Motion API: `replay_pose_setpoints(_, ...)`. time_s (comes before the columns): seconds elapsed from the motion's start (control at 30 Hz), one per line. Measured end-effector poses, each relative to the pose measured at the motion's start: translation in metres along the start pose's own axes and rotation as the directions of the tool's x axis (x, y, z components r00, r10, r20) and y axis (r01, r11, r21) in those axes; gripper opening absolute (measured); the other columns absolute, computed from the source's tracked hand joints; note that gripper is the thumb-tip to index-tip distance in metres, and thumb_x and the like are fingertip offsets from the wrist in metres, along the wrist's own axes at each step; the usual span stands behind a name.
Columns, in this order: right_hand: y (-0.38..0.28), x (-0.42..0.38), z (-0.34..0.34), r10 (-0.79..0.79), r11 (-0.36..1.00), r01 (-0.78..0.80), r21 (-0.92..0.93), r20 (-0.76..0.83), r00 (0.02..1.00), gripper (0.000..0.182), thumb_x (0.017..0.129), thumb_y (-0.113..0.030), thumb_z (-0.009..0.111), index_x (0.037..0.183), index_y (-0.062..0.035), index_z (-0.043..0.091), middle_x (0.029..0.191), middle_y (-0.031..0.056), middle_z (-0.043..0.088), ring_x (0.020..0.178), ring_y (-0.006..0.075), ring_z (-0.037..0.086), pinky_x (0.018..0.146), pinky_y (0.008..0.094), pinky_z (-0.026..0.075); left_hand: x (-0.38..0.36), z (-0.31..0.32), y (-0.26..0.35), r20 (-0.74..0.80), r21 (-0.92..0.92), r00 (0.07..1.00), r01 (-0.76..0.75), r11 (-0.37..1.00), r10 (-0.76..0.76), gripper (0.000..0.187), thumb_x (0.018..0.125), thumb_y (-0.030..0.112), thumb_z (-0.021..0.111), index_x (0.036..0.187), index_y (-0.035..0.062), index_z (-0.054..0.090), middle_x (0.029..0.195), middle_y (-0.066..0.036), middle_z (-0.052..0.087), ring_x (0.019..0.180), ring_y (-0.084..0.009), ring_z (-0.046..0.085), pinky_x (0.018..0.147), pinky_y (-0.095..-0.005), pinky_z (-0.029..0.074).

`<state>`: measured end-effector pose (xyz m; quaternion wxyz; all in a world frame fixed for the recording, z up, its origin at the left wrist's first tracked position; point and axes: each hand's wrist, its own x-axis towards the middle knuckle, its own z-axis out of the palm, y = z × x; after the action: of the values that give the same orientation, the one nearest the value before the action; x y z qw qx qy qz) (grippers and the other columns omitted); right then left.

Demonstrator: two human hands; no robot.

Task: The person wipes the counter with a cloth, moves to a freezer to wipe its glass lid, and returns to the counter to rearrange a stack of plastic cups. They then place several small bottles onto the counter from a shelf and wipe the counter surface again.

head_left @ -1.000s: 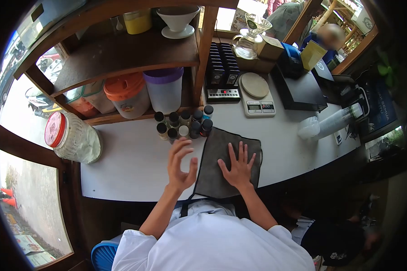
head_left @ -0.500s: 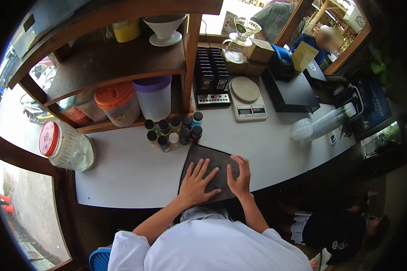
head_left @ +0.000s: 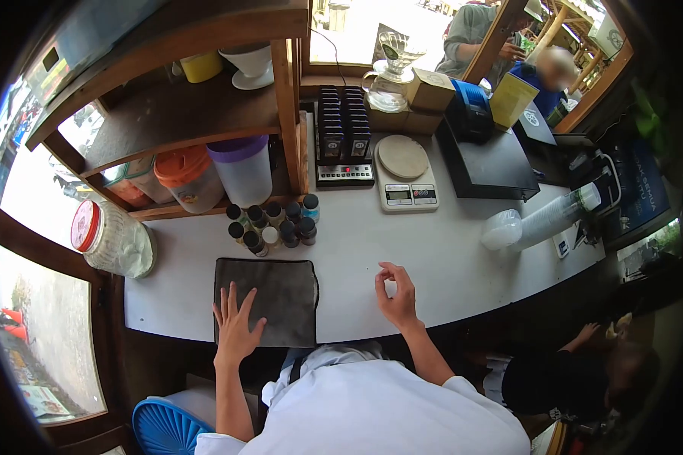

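A dark grey mat (head_left: 284,303) lies flat on the white counter, its near edge close to the counter's front. My left hand (head_left: 235,330) is over the mat's left side, fingers spread and nothing in it. To the right of the mat, my right hand (head_left: 398,303) hovers close over the bare counter surface. Its fingers are loosely curled, with a gap between thumb and forefinger and nothing seen in them. Just past its fingertips is a tiny dark speck on the counter. Several small dark-capped bottles (head_left: 272,224) stand behind the mat.
A glass jar with a red lid (head_left: 114,239) lies tilted at left, beside a wooden shelf (head_left: 190,133) of tubs. Behind are a digital scale (head_left: 407,193), a glass server (head_left: 387,91) and a black box (head_left: 486,163). Stacked clear cups (head_left: 550,216) lie at right. Other people are nearby.
The mat has shifted left and turned square to the counter edge. My left hand has moved left with it; my right hand is now off the mat, over the counter.
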<state>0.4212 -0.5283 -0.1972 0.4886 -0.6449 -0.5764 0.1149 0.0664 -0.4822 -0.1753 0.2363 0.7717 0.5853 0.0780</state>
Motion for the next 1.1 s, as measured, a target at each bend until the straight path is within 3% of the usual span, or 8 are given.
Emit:
replay_pose_setpoints(0.13,-0.015,0.024,0.019,-0.079,0.997,0.076,0.031,0.134,0.988,0.038,0.087,-0.009,0.071,0.122,-0.0039,0.057,0.108,0.0130,0.061,0.093,0.0259,0.063,0.082,0.0378,0.053,-0.006,-0.003,0.031,-0.102,-0.112,0.995,0.001,0.994,-0.012,0.060,0.091,0.031,0.071,0.147,0.0187,0.050,0.164,-0.016,0.024,0.152,-0.0415,0.018,0.121,-0.0608,0.014)
replay_pose_setpoints(0.2,-0.023,0.042,0.034,-0.109,0.994,0.104,0.032,0.227,0.968,0.046,0.087,-0.013,0.074,0.126,-0.0046,0.052,0.117,0.0138,0.056,0.105,0.0280,0.059,0.088,0.0390,0.051,-0.009,-0.002,0.048,-0.212,-0.139,0.977,-0.040,0.989,0.010,0.050,0.091,0.027,0.071,0.138,0.0165,0.058,0.158,-0.015,0.036,0.148,-0.0402,0.029,0.119,-0.0542,0.026)
replay_pose_setpoints(0.3,-0.014,0.065,0.069,-0.249,0.968,0.240,0.073,0.164,0.955,0.064,0.080,-0.019,0.080,0.129,-0.0049,0.042,0.126,0.0178,0.050,0.112,0.0351,0.055,0.092,0.0445,0.049,-0.012,0.004,0.065,-0.326,-0.218,0.945,-0.105,0.970,0.029,0.039,0.090,0.021,0.074,0.127,0.0141,0.065,0.150,-0.014,0.046,0.142,-0.0390,0.039,0.114,-0.0493,0.035)
replay_pose_setpoints(0.5,0.003,0.087,0.123,-0.217,0.969,0.197,0.149,0.129,0.968,0.069,0.078,-0.022,0.084,0.126,-0.0055,0.036,0.119,0.0187,0.054,0.107,0.0358,0.059,0.089,0.0455,0.050,-0.008,0.031,0.078,-0.491,-0.228,0.869,-0.194,0.954,0.060,0.020,0.088,0.014,0.075,0.107,0.0112,0.073,0.133,-0.011,0.060,0.124,-0.0325,0.055,0.102,-0.0434,0.046)
replay_pose_setpoints(0.8,0.024,0.080,0.124,-0.202,0.955,0.145,0.260,0.207,0.957,0.076,0.077,-0.022,0.086,0.132,-0.0067,0.036,0.102,0.0134,0.061,0.092,0.0293,0.064,0.081,0.0440,0.051,0.024,0.041,0.110,-0.547,-0.444,0.829,-0.172,0.880,-0.114,0.016,0.090,0.012,0.074,0.105,0.0071,0.071,0.116,-0.010,0.069,0.102,-0.0247,0.068,0.085,-0.0335,0.054)
replay_pose_setpoints(0.93,0.013,0.064,0.106,-0.194,0.968,0.140,0.209,0.269,0.944,0.079,0.075,-0.018,0.087,0.133,-0.0069,0.035,0.105,0.0134,0.056,0.090,0.0271,0.060,0.081,0.0405,0.051,0.063,0.051,0.137,-0.542,-0.456,0.821,-0.105,0.884,-0.182,0.037,0.087,0.018,0.079,0.119,0.0046,0.065,0.112,-0.011,0.068,0.096,-0.0226,0.068,0.081,-0.0322,0.055)
replay_pose_setpoints(1.03,0.020,0.063,0.092,-0.260,0.939,0.169,0.298,0.297,0.919,0.079,0.075,-0.013,0.086,0.134,-0.0067,0.033,0.105,0.0114,0.052,0.091,0.0255,0.057,0.082,0.0376,0.050,0.091,0.063,0.139,-0.655,-0.283,0.754,-0.176,0.943,-0.057,0.048,0.085,0.020,0.081,0.125,0.0041,0.061,0.115,-0.012,0.067,0.096,-0.0227,0.068,0.082,-0.0329,0.054)
replay_pose_setpoints(1.1,0.023,0.068,0.078,-0.251,0.933,0.133,0.334,0.341,0.906,0.075,0.078,-0.009,0.082,0.134,-0.0069,0.032,0.103,0.0099,0.051,0.090,0.0236,0.057,0.083,0.0369,0.050,0.100,0.068,0.139,-0.577,-0.384,0.807,-0.134,0.914,-0.124,0.051,0.084,0.021,0.082,0.127,0.0036,0.059,0.117,-0.012,0.066,0.098,-0.0231,0.067,0.083,-0.0333,0.054)
